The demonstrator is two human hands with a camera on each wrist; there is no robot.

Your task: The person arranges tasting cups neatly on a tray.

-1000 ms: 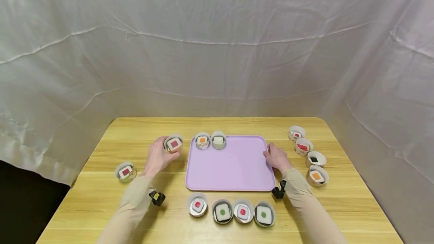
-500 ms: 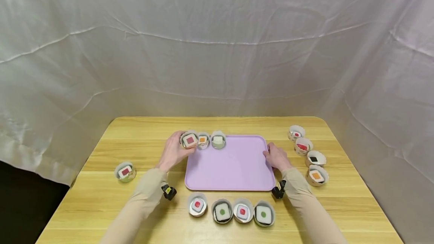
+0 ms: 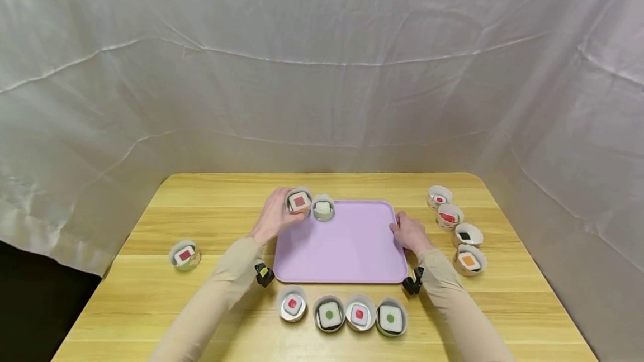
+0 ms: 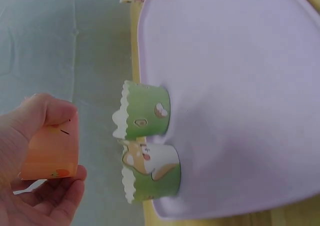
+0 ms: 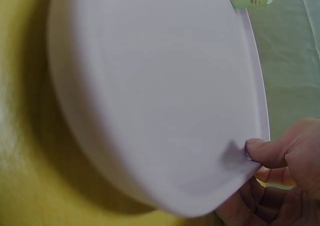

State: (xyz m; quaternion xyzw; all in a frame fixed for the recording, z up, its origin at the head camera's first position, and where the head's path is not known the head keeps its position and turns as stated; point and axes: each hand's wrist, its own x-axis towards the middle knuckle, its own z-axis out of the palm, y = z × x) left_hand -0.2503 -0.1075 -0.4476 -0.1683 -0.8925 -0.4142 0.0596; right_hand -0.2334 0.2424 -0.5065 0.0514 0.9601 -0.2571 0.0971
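Lone cup (image 3: 185, 256) at far left of wooden table (image 3: 126, 300). My left hand (image 3: 274, 218) closed round orange cup (image 4: 52, 151), thumb and fingers on its sides; white piece with dark red square inside. Cup raised at tray's far left corner, higher than two green cups (image 4: 149, 111) side by side on purple tray (image 3: 347, 244). Front cups (image 3: 330, 314), four, along tray's near side. My right hand (image 3: 412, 233) pinches tray's right rim, thumb on top. Right-side cups (image 3: 449, 217), four, beyond hand.

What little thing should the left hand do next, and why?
Probably lower the orange cup gently toward the two green cups: the left hand holds it above them, with a gap between, while the right hand grips the lilac tray they stand on.
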